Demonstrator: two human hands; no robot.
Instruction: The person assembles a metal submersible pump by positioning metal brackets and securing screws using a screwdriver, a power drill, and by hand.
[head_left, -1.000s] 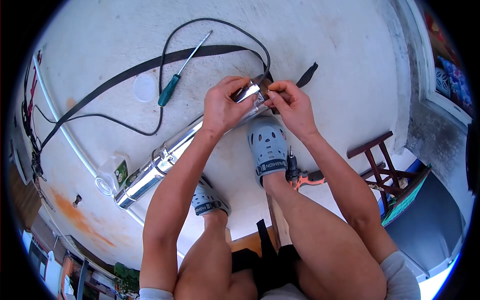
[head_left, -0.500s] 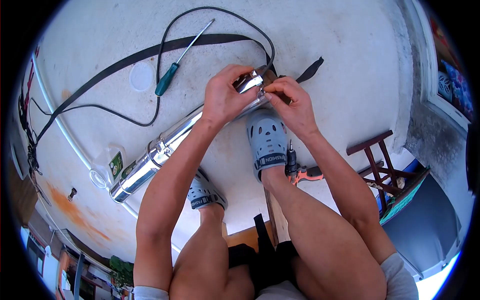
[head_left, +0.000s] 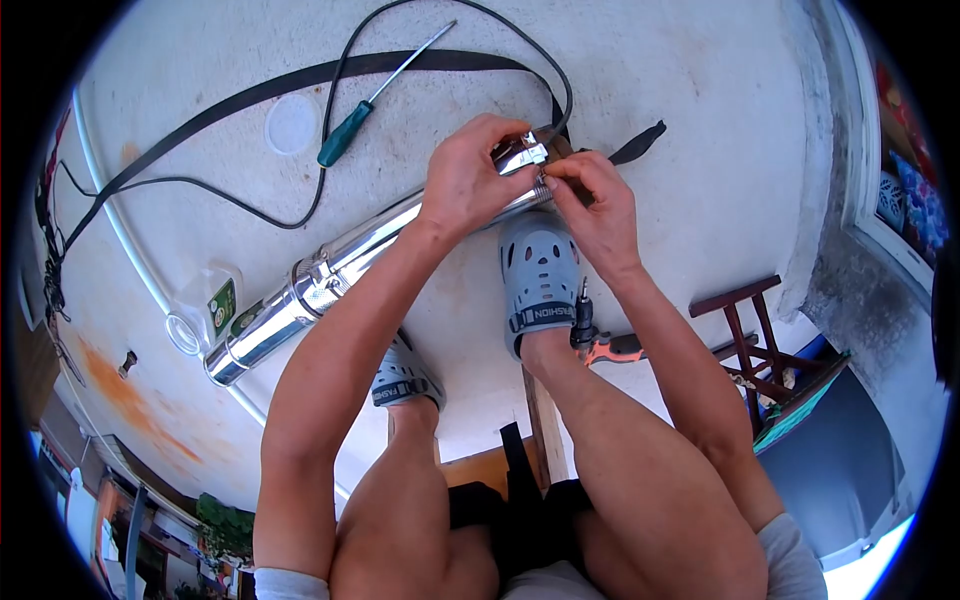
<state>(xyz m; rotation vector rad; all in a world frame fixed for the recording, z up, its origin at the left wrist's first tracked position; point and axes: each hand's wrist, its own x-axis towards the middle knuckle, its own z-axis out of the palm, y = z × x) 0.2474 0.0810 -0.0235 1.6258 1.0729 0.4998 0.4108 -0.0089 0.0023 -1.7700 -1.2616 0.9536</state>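
A long, shiny steel cylinder [head_left: 375,240], looking like a submersible pump, lies slanted across the floor. Its upper end carries a bright metal fitting [head_left: 528,155], where a black cable [head_left: 568,100] comes out. My left hand [head_left: 465,175] is closed around that upper end, fingers behind it and thumb in front. Right beside it, my right hand [head_left: 600,205] pinches a tiny part at the fitting's edge; its kind is hidden by the fingertips. A green-handled screwdriver [head_left: 347,133] lies on the floor beyond the cylinder.
A black strap [head_left: 270,88] curves behind the cylinder. A white lid [head_left: 292,124] and a clear plastic jar [head_left: 205,310] lie to the left. Near my shoe [head_left: 540,265] is an orange-and-black power drill [head_left: 612,348]. A dark wooden stool [head_left: 765,335] is at right.
The view has shifted a little, so the scene sits slightly differently in the frame. Both hands keep their places at the cylinder's upper end, the right fingertips still pinched there.
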